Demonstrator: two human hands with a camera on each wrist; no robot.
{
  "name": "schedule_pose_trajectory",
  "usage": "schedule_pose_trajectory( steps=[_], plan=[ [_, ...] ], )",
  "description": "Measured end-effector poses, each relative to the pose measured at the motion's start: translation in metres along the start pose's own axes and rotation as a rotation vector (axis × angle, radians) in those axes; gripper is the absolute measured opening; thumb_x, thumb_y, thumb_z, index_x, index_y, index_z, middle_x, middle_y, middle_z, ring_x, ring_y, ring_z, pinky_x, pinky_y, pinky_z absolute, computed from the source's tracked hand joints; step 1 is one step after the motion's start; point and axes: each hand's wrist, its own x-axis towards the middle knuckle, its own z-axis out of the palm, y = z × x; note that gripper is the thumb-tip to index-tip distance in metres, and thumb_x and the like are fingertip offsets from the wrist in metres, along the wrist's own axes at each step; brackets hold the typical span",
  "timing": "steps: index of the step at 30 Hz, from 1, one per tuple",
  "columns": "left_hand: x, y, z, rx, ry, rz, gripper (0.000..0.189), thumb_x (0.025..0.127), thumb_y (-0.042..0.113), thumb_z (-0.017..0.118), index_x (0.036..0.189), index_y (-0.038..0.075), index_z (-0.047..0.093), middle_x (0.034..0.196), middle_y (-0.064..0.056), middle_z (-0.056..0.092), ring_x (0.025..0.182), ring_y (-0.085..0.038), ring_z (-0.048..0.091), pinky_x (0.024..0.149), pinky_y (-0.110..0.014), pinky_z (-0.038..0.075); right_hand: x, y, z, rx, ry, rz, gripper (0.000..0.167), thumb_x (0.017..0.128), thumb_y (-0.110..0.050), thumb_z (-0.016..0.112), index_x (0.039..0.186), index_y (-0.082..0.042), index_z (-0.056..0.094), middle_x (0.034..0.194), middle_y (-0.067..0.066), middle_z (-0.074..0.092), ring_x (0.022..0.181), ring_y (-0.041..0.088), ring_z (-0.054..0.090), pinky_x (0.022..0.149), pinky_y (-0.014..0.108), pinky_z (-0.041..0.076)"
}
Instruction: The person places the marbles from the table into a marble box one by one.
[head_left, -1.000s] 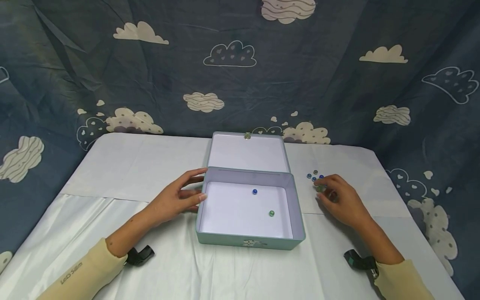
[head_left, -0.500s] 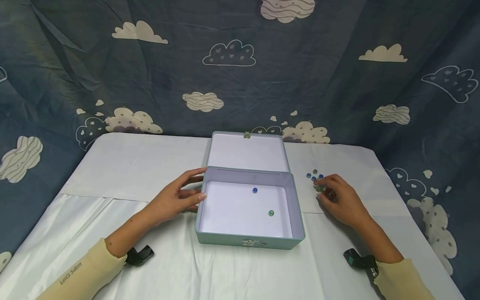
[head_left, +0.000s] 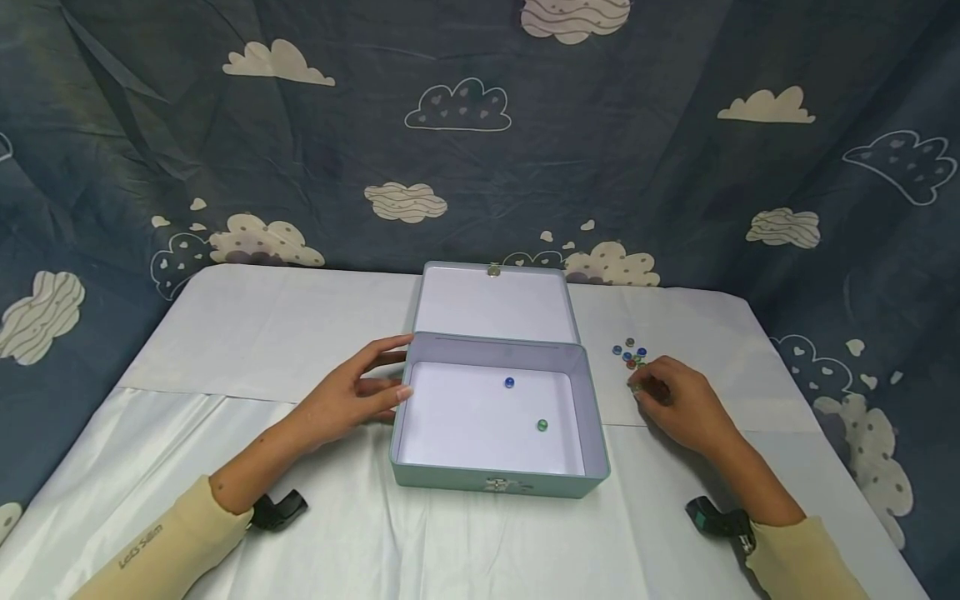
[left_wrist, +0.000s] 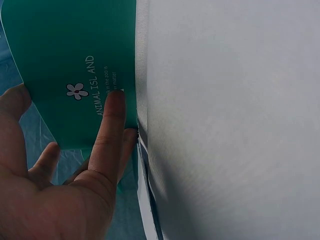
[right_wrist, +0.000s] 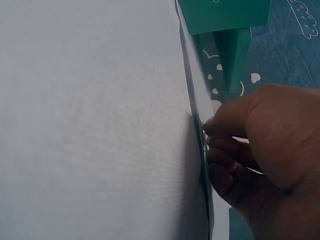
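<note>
A pale green tin box (head_left: 450, 480) stands on the white cloth, its lid (head_left: 495, 302) tipped open to the back. Inside lie a blue marble (head_left: 509, 382) and a green marble (head_left: 542, 425). My left hand (head_left: 348, 392) rests its extended fingers and thumb against the box's left side; the left wrist view shows the printed green side (left_wrist: 60, 45) by the fingers. To the right of the box, my right hand (head_left: 678, 404) pinches a small greenish marble, mostly hidden by the fingertips. Just beyond it is a cluster of several marbles, including a blue one (head_left: 627, 357) and a red one (head_left: 632, 364).
White cloth (head_left: 225, 333) covers the table, with a fold running across it. A dark curtain (head_left: 480, 167) with cloud prints hangs behind the table's far edge. A black camera mount (head_left: 279, 510) sits at the left wrist, another (head_left: 718, 518) at the right.
The right hand's fingertips have closed together and drawn slightly toward the person, uncovering the red marble. The blue marble in the box wobbles slightly. The left hand stays put.
</note>
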Motion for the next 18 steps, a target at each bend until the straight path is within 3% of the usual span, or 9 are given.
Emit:
schedule_pose_trajectory(
  steps=[18],
  plan=[
    [0.000, -0.002, -0.001, 0.008, 0.000, 0.001, 0.076, 0.101, 0.026, 0.077, 0.165, 0.033, 0.037, 0.165, -0.015, 0.040, 0.138, -0.041, 0.058, 0.088, -0.043, 0.065, 0.001, -0.021, -0.007, 0.087, 0.041, -0.081, 0.028, 0.085, 0.010, 0.077, 0.105, -0.009, 0.076, 0.102, 0.001, 0.070, 0.083, 0.014, 0.060, 0.072, 0.018, 0.054]
  ],
)
